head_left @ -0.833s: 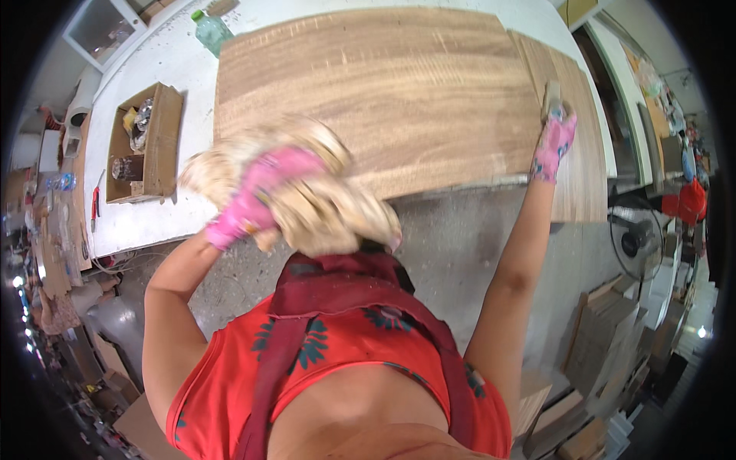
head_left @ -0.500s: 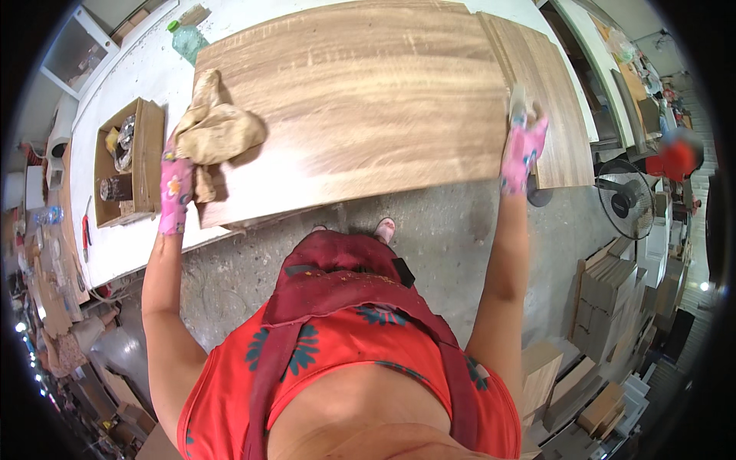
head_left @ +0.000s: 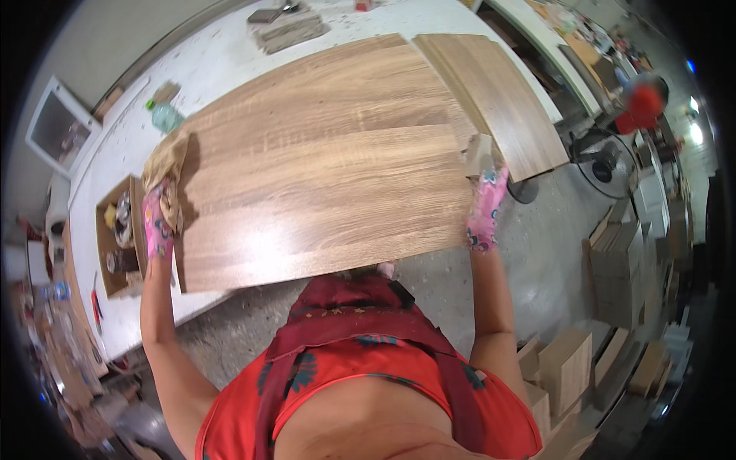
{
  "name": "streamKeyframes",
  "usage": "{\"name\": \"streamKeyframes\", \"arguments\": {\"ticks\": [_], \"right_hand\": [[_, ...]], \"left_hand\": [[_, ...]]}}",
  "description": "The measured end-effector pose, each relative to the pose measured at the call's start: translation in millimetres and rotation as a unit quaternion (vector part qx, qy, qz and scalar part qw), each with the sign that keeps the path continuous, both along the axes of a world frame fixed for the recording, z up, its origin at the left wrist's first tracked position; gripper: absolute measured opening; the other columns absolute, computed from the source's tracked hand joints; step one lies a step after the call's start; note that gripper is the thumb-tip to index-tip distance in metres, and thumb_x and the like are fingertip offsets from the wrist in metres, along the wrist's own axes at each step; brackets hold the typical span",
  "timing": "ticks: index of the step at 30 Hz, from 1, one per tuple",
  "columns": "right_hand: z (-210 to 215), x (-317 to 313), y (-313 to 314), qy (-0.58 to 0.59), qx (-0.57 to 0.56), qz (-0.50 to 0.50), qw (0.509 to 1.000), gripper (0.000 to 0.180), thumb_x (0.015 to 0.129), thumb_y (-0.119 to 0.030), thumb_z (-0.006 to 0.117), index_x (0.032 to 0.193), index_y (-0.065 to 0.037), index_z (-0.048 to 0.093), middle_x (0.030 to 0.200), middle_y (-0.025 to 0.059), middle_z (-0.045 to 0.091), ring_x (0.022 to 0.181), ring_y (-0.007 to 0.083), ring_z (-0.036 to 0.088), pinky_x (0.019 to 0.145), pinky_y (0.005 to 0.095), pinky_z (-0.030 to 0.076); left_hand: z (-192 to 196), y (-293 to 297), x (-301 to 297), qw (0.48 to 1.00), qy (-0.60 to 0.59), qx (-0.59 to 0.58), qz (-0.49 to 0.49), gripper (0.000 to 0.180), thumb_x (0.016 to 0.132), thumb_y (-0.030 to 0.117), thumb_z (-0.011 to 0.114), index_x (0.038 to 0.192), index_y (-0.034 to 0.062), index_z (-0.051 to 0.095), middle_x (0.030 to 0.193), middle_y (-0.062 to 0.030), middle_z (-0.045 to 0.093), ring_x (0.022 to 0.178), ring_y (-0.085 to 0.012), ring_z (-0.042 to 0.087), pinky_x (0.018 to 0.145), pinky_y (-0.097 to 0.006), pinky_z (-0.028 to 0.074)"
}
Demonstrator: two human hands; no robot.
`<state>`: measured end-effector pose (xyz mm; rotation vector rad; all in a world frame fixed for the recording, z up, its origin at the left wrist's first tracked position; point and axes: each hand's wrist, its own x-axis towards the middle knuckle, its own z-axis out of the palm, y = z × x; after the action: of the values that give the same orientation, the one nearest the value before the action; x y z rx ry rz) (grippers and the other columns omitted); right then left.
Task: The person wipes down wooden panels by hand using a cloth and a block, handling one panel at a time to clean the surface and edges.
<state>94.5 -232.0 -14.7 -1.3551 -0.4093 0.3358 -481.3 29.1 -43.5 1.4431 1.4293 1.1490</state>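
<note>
Across the white counter [head_left: 218, 84] before us lies a wide wood-grain panel [head_left: 322, 184], its near edge jutting out above the concrete floor [head_left: 437, 284]. Our left hand [head_left: 159, 222], in a pink patterned glove, grasps a crumpled tan cloth [head_left: 167, 159] at the panel's left end. Our right hand [head_left: 488, 205], gloved alike, is closed around a pale block [head_left: 479, 152] at the panel's right edge; we cannot tell just what sort of block it is. Beyond that edge sits a second wood-grain panel [head_left: 506, 103], turned at a slight angle to the first. Just beside our left hand we have an open cardboard box [head_left: 139, 215] with small items inside, and past the cloth a clear green bottle [head_left: 167, 117]. A red-handled tool [head_left: 96, 309] lies near the counter's left edge, and a round black fan [head_left: 609, 165] stands off to our right.
</note>
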Motion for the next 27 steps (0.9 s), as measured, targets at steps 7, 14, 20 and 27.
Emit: {"name": "streamKeyframes", "arguments": {"ticks": [7,14,20,27], "right_hand": [[46.5,33.8,38.8,-0.035,0.063,-0.028,0.997,0.040,0.093,-0.013,0.041,0.132,-0.004,0.043,0.115,0.0087,0.054,0.097,0.0166,0.054,0.082,0.0279,0.046],[151.9,86.9,156.6,0.122,0.345,0.059,0.929,0.053,0.091,-0.044,0.042,0.130,-0.008,0.048,0.126,0.0082,0.054,0.115,0.0205,0.047,0.101,0.0315,0.036],[233.7,61.2,150.1,0.080,0.403,0.078,0.908,0.032,0.083,-0.035,0.045,0.098,-0.008,0.053,0.101,0.0114,0.055,0.104,0.0283,0.053,0.097,0.0468,0.040],[178.3,97.0,135.3,0.114,0.416,0.097,0.897,0.052,0.086,-0.045,0.039,0.116,-0.006,0.055,0.104,0.0149,0.061,0.095,0.0304,0.059,0.084,0.0501,0.048]], "left_hand": [[32.5,16.2,-8.6,0.990,-0.111,0.009,0.082,0.031,0.094,0.024,0.053,0.118,0.0055,0.056,0.100,-0.0046,0.061,0.079,-0.0114,0.059,0.064,-0.025,0.049],[103.5,99.0,-60.2,0.901,-0.410,0.113,-0.086,0.038,0.097,0.031,0.043,0.124,0.0061,0.053,0.111,-0.0049,0.061,0.090,-0.0177,0.060,0.077,-0.031,0.049],[93.0,96.1,-64.0,0.934,-0.337,0.093,0.080,0.038,0.096,0.031,0.046,0.124,0.0054,0.053,0.110,-0.0061,0.061,0.091,-0.0182,0.060,0.077,-0.031,0.050],[38.8,54.1,-51.2,0.935,-0.326,0.036,0.138,0.039,0.094,0.030,0.050,0.123,0.0047,0.052,0.109,-0.0076,0.061,0.091,-0.0189,0.060,0.077,-0.031,0.050]]}}
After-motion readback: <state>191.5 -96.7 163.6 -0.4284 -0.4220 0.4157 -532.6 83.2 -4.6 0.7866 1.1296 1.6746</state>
